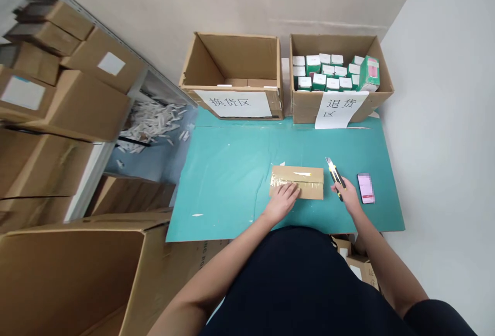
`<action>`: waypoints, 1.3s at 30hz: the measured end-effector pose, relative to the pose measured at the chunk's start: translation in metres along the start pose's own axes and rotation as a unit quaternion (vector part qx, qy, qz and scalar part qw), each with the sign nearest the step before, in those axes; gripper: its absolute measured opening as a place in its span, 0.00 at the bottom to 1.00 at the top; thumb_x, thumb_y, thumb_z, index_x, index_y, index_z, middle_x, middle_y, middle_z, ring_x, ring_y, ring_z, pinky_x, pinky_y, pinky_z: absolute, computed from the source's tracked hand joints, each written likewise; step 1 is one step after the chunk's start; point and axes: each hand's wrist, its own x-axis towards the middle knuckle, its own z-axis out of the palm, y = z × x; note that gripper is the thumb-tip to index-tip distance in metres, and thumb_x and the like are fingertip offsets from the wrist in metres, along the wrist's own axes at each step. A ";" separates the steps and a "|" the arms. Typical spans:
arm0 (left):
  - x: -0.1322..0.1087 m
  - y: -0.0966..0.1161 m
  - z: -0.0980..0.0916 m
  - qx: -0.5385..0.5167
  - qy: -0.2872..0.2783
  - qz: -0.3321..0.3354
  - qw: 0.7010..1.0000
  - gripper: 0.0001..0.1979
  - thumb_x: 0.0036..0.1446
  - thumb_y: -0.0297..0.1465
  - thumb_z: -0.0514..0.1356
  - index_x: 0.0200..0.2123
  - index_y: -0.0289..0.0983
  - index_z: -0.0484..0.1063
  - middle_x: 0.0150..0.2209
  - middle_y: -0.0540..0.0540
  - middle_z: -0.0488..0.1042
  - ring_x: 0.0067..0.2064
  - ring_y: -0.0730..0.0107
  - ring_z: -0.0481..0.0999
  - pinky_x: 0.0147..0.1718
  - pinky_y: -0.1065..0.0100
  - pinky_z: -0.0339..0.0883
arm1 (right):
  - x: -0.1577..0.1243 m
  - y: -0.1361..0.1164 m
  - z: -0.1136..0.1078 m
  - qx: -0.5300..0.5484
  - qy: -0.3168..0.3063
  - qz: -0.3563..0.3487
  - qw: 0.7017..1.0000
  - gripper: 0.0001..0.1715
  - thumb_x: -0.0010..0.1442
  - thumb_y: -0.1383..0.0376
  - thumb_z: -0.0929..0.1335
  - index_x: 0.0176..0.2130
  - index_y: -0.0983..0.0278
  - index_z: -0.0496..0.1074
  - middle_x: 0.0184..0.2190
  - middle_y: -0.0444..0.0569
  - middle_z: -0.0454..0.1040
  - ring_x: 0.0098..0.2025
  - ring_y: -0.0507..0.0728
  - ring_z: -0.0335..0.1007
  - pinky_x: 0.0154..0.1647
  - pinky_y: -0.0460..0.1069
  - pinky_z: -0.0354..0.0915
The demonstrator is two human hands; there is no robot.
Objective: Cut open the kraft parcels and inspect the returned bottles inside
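A small taped cardboard parcel (297,181) lies on the teal table mat (232,171). My left hand (283,199) rests on the parcel's near left corner, fingers flat on it. My right hand (348,194) is closed round a yellow and black utility knife (334,175), whose blade end points away from me, just right of the parcel. A phone (365,188) with a pink screen lies right of that hand.
Two open cartons stand at the mat's far edge: a nearly empty one (232,76) with a paper label, and one (340,76) holding several green and white boxes. Stacked cartons (58,94) fill shelves at left. A large open carton (77,274) stands near left.
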 end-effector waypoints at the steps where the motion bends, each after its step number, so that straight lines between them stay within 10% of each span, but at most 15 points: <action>1: -0.004 0.004 0.001 -0.003 -0.005 -0.002 1.000 0.29 0.66 0.31 0.54 0.70 0.45 0.57 0.67 0.40 0.65 0.67 0.51 0.63 0.64 0.50 0.55 | 0.014 -0.007 0.009 -0.008 -0.002 -0.021 1.000 0.29 0.59 0.48 0.67 0.51 0.65 0.72 0.36 0.52 0.80 0.40 0.58 0.77 0.44 0.52 0.70; 10: -0.008 -0.009 0.004 0.002 -0.008 -0.020 1.000 0.26 0.66 0.25 0.51 0.66 0.46 0.63 0.58 0.40 0.72 0.59 0.54 0.69 0.58 0.51 0.61 | 0.085 -0.023 0.043 -0.079 -0.067 -0.068 0.992 0.29 0.56 0.48 0.67 0.49 0.64 0.73 0.43 0.53 0.81 0.46 0.60 0.75 0.48 0.53 0.68; 22: 0.035 -0.050 -0.010 -0.082 0.071 -0.154 0.982 0.20 0.64 0.24 0.52 0.56 0.41 0.73 0.57 0.38 0.72 0.57 0.55 0.72 0.55 0.53 0.69 | -0.035 0.055 0.066 0.145 -0.002 0.054 0.988 0.31 0.56 0.45 0.71 0.50 0.62 0.71 0.38 0.50 0.80 0.39 0.59 0.79 0.42 0.53 0.74; 26: 0.013 -0.023 -0.010 -0.125 0.064 -0.209 0.968 0.27 0.65 0.40 0.59 0.64 0.40 0.64 0.64 0.36 0.66 0.63 0.50 0.69 0.59 0.52 0.67 | 0.006 0.024 0.065 0.177 0.023 0.004 0.984 0.27 0.58 0.48 0.71 0.50 0.61 0.71 0.42 0.52 0.80 0.46 0.59 0.78 0.48 0.55 0.74; 31: -0.014 0.010 0.001 -0.098 -0.019 -0.114 0.989 0.43 0.52 0.47 0.70 0.67 0.43 0.60 0.72 0.35 0.54 0.71 0.41 0.54 0.64 0.44 0.58 | 0.103 -0.028 0.070 0.056 -0.034 -0.082 0.994 0.27 0.57 0.49 0.69 0.51 0.62 0.72 0.45 0.52 0.79 0.43 0.57 0.76 0.45 0.53 0.72; 39: -0.016 -0.017 -0.002 -0.038 -0.036 -0.047 0.997 0.30 0.60 0.37 0.65 0.65 0.46 0.64 0.70 0.39 0.60 0.71 0.46 0.56 0.65 0.44 0.57 | 0.142 -0.036 0.083 -0.051 -0.053 -0.101 0.992 0.27 0.55 0.48 0.68 0.48 0.63 0.73 0.43 0.51 0.80 0.45 0.60 0.75 0.49 0.55 0.69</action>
